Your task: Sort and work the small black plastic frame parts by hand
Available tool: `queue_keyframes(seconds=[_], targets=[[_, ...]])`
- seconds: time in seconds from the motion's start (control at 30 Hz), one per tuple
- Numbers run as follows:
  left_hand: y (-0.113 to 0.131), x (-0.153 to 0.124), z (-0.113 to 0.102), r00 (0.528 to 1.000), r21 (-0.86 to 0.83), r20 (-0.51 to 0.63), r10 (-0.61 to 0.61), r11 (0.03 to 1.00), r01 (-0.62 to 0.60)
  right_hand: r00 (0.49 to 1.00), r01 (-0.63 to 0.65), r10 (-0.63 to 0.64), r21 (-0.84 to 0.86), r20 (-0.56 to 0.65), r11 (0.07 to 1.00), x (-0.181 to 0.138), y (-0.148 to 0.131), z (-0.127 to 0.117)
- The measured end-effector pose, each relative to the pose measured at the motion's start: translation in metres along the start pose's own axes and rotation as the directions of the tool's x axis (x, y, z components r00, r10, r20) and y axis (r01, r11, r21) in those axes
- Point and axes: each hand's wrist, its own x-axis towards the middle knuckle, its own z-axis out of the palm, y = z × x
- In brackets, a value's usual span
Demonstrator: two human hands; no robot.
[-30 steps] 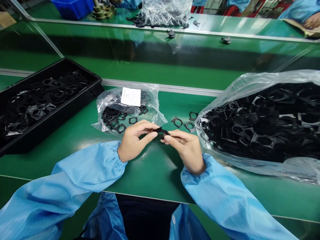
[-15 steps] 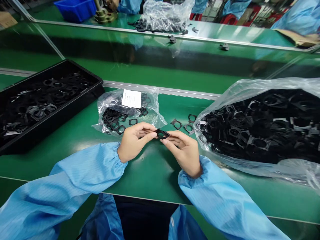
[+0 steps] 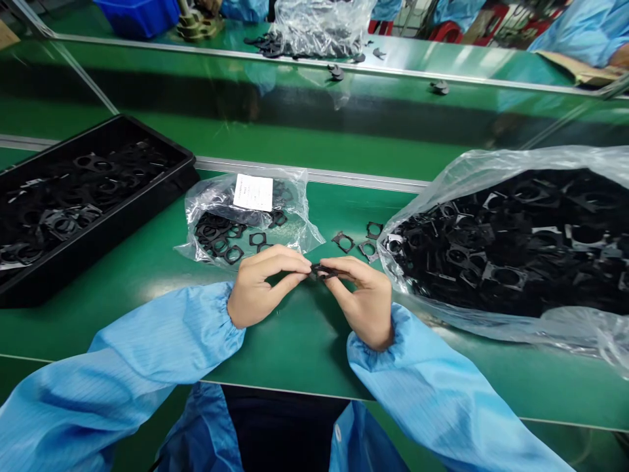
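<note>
Your black frame (image 3: 322, 271) sits almost edge-on in the middle of the view, just above the green bench (image 3: 304, 357), pinched between your left hand (image 3: 265, 285) and right hand (image 3: 363, 301). Both hands are closed on it with thumbs and fingers, neither has released it, and together they hide most of it (its exact outline and material are hard to make out). Held up like this, it seems kept off the bench and free to turn. Three loose frames (image 3: 343, 242) lie just beyond your right hand, beside the large open bag (image 3: 491, 167) heaped with more. The clear bag (image 3: 206, 203) with its white label (image 3: 253, 192) sits beyond your left hand, and the black tray (image 3: 98, 259) runs out of view at the left, all seemingly placed within easy reach.
</note>
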Motion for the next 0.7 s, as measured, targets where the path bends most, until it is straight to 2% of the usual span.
queue_keyframes(seconds=[0.47, 0.6, 0.7], targets=[[0.0020, -0.0017, 0.0001, 0.996, 0.040, 0.020, 0.083, 0.996, -0.083, 0.995, 0.066, -0.071, -0.079, -0.064, 0.995, -0.0012, 0.0008, -0.0009], [0.0030, -0.0008, -0.0004, 0.998, 0.048, 0.016, 0.053, 0.997, -0.053, 0.995, 0.085, -0.090, -0.099, -0.050, 0.991, 0.0004, -0.0009, -0.0023], [0.0024, -0.0003, 0.0001, 1.000, 0.038, -0.003, -0.015, 0.999, 0.015, 0.996, 0.070, -0.074, -0.092, -0.039, 0.993, 0.0008, -0.0021, -0.0024]])
